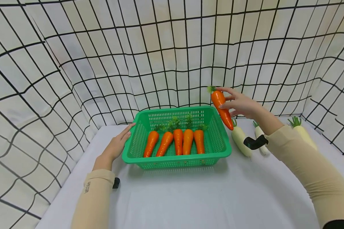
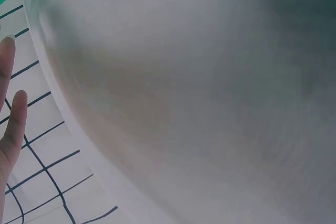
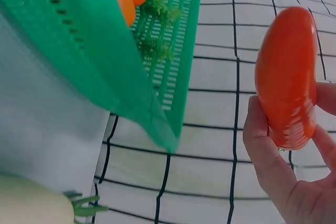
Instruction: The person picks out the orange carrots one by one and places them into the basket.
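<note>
An orange carrot with a green leafy top is pinched between the thumb and fingers of my right hand, raised by the right rim of a green plastic basket. In the right wrist view the carrot is upright in the fingertips beside the basket. Several more carrots lie side by side in the basket, leafy tops toward the back. My left hand has its fingers stretched out at the basket's left rim. Only a few fingers of it show in the left wrist view.
Three white radishes with green stems lie right of the basket: one close by, one partly behind the right wrist, one farther right. A white cloth covers the table. Black netting over white sheeting stands around the table.
</note>
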Available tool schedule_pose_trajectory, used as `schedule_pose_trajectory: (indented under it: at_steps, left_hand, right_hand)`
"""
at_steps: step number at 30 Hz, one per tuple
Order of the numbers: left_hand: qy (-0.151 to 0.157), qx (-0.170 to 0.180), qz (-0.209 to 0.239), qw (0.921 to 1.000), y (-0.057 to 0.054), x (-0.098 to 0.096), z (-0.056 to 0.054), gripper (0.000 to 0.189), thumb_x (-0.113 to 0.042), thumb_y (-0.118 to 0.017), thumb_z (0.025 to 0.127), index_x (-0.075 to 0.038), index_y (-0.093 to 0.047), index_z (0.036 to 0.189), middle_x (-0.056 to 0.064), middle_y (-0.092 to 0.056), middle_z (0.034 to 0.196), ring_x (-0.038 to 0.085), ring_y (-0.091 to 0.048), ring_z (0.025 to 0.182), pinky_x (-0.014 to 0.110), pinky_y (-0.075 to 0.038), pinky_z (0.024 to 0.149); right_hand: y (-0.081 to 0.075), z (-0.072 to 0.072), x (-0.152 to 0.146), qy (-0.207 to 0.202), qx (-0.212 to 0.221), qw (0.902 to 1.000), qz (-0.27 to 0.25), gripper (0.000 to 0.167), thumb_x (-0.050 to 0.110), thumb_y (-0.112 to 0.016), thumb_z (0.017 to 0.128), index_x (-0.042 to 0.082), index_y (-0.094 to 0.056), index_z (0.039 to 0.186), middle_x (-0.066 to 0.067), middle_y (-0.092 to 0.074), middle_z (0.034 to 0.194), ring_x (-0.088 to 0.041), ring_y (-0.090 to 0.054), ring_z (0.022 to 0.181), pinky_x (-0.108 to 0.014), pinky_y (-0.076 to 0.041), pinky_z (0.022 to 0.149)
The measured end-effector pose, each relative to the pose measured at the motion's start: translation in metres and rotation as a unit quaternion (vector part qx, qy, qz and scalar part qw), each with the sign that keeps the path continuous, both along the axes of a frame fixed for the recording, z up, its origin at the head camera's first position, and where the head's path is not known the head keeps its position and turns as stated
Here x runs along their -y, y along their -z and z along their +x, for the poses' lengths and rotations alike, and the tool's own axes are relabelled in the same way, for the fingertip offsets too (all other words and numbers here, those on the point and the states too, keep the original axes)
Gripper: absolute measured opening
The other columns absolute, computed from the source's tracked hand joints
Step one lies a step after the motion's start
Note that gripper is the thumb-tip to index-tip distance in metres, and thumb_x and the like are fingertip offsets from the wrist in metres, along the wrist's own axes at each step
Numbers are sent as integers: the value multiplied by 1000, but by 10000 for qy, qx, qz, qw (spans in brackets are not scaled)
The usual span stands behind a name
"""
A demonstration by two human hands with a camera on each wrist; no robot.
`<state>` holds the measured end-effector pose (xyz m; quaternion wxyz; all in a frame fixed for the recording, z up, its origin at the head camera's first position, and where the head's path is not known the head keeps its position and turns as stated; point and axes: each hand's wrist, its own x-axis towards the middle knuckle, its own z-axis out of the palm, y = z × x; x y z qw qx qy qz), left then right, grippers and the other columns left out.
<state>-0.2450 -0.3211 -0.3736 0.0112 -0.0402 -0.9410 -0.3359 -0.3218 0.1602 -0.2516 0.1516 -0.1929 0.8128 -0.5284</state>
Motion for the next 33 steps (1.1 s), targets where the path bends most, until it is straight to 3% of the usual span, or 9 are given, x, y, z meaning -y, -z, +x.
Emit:
schedule_pose_trajectory:
  at_steps: [7, 16, 21, 24, 30, 33]
  left_hand:
    - [35, 17, -121, 9999, -1, 0, -1, 58, -54, -22, 111, -35, -20, 165, 28, -54, 136, 36, -61, 95, 61, -43, 93]
    - [55, 46, -154, 9999, 0, 3, -1, 58, -54, -22, 111, -34, -19, 165, 22, -61, 110, 32, -61, 88, 60, -44, 91]
    - [45, 60, -129, 9999, 0, 4, -1, 58, -53, -22, 111, -33, -19, 165, 17, -61, 97, 29, -60, 81, 58, -45, 89]
    - [40, 89, -91, 9999, 1, 4, -1, 58, -53, -22, 111, -33, -19, 165, 20, -61, 100, 30, -60, 81, 58, -45, 89]
    - [56, 75, -26, 10000, 2, 2, 0, 58, -54, -22, 111, -35, -19, 165, 30, -55, 132, 38, -59, 97, 61, -42, 93]
    - [72, 64, -15, 10000, 2, 2, -1, 58, -54, -21, 111, -35, -19, 165, 30, -54, 133, 40, -59, 99, 62, -41, 94]
  right_hand:
    - [0, -7, 34, -100, 21, 9999, -33, 76, 3, -56, 101, 21, -17, 164, -29, -33, 147, -47, -51, 123, -59, -50, 96]
    - [3, -22, 72, -57, 301, 9995, -120, 70, 1, -61, 100, 17, -20, 155, -28, -38, 143, -44, -53, 120, -59, -50, 96]
    - [13, -29, 91, -242, 431, 9988, 31, 74, -1, -61, 100, 21, -22, 159, -27, -41, 142, -44, -56, 118, -55, -54, 91]
    - [22, -32, 101, -339, 453, 9982, 174, 75, -2, -59, 100, 22, -23, 161, -27, -40, 145, -43, -55, 120, -54, -54, 91]
    - [40, -36, 116, -327, 650, 9970, 254, 70, -6, -58, 100, 14, -25, 159, -26, -35, 148, -43, -52, 121, -56, -52, 93]
    - [48, -38, 120, -359, 710, 9962, 356, 70, -7, -56, 100, 10, -22, 159, -28, -34, 146, -43, -51, 120, -57, -52, 93]
